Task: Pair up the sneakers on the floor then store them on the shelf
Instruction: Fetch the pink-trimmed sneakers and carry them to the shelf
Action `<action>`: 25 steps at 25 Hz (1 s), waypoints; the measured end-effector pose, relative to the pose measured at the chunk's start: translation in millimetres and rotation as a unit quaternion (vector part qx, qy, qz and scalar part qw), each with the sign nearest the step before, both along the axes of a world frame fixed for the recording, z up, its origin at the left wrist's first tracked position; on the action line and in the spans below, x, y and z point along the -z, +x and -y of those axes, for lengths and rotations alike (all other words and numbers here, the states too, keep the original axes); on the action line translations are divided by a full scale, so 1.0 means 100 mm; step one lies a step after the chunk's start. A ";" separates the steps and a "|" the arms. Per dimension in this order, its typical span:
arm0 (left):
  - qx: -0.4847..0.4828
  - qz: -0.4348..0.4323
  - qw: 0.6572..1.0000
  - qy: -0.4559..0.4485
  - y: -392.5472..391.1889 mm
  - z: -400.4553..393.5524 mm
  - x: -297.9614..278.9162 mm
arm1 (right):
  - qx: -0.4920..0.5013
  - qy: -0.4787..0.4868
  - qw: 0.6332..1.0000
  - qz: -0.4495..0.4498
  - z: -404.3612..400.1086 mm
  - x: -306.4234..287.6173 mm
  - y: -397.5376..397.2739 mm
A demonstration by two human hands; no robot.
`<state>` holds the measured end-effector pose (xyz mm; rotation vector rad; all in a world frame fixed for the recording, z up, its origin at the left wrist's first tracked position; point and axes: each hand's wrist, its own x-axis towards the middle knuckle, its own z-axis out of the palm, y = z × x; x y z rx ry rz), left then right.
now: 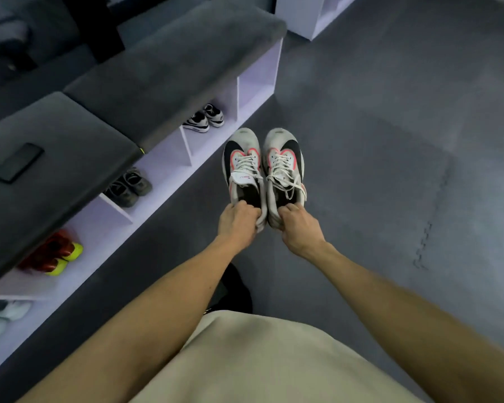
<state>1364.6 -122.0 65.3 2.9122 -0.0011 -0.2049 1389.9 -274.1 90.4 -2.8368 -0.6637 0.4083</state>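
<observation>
Grey foam-tile floor [390,141] fills the right and far part of the view; a jigsaw seam shows at right.

Long low shelf [163,167] runs along the left, from near-left to far-centre. White compartments open toward the floor, with dark grey padded cushions [169,68] on top. A second white unit [312,16] stands at the far edge, apart from the first.

Beige garment [259,359] of the person fills the near bottom. Both bare forearms reach forward from it. A dark shoe [236,289] on the person's foot shows just beyond the garment.

Pair of white sneakers with black swooshes and pink trim, side by side and touching or nearly so, toes pointing away, beside the shelf front. Cannot tell whether they are lifted or resting on the floor.
- Left sneaker [242,167]: left hand [237,223] grips its heel, fingers curled over the heel collar.
- Right sneaker [284,167]: right hand [298,228] grips its heel the same way. Laces loose, trailing over the side.

Shelf compartments, far to near:
- black-and-white pair [204,119]
- dark grey pair [130,186]
- red pair with yellow-green toes [56,254]
- white pair [0,317], cut off by the left edge

Black flat phone-like slab [18,162] lies on the near cushion.
</observation>
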 end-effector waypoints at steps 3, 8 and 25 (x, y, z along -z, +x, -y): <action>-0.050 -0.007 0.999 -0.012 0.50 -0.33 0.12 | -0.041 -0.018 0.999 -0.010 -0.36 -0.02 0.60; -0.132 -0.023 0.991 -0.007 1.11 -0.82 0.16 | -0.106 -0.012 0.994 -0.033 -0.91 -0.03 1.41; -0.448 -0.112 0.886 -0.041 2.10 -1.18 0.49 | -0.420 -0.026 0.902 -0.094 -1.89 0.50 3.18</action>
